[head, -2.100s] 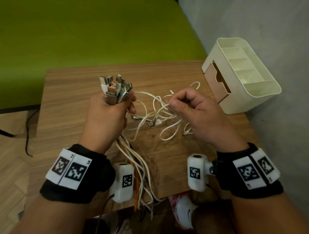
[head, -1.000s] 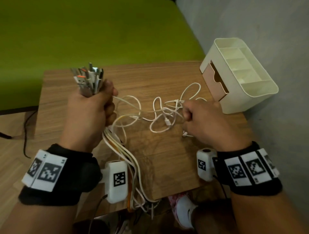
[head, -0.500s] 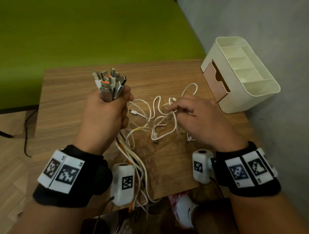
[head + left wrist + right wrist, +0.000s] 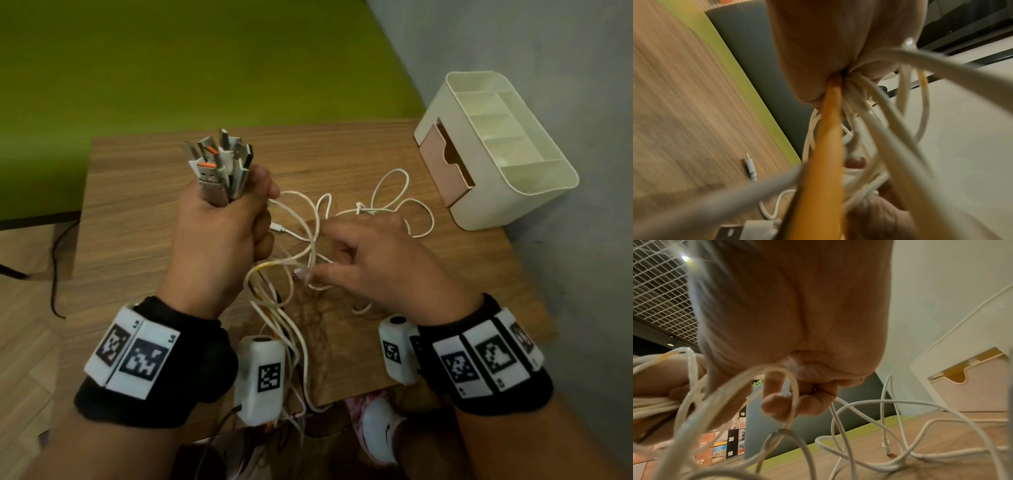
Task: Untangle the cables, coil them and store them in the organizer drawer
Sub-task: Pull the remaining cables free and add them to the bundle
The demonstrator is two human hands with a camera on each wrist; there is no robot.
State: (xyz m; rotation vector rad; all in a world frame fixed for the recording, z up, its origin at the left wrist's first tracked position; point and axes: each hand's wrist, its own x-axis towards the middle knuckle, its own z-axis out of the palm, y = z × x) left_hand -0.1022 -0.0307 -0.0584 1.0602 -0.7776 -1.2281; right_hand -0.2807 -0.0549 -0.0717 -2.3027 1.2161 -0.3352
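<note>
My left hand (image 4: 236,229) is raised over the wooden table (image 4: 137,212) and grips a bundle of USB plugs (image 4: 221,164) that stick up out of the fist. White cables and one orange cable (image 4: 824,162) run down from that fist and hang off the table's front edge. My right hand (image 4: 346,263) is low in the tangle of white cables (image 4: 387,209) beside the left hand. In the right wrist view its fingers (image 4: 777,405) curl round a white cable loop (image 4: 795,395). The cream organizer (image 4: 513,178) stands at the back right, its pink drawer (image 4: 445,164) slightly open.
A loose white connector (image 4: 751,165) lies on the table near the left hand. A green surface (image 4: 205,61) runs behind the table and a grey wall (image 4: 548,51) closes the right side. A shoe (image 4: 376,431) shows below the front edge.
My right hand has moved left and nearer, from the far loops into the tangle close to the left fist. The left hand still holds the plug bundle upright.
</note>
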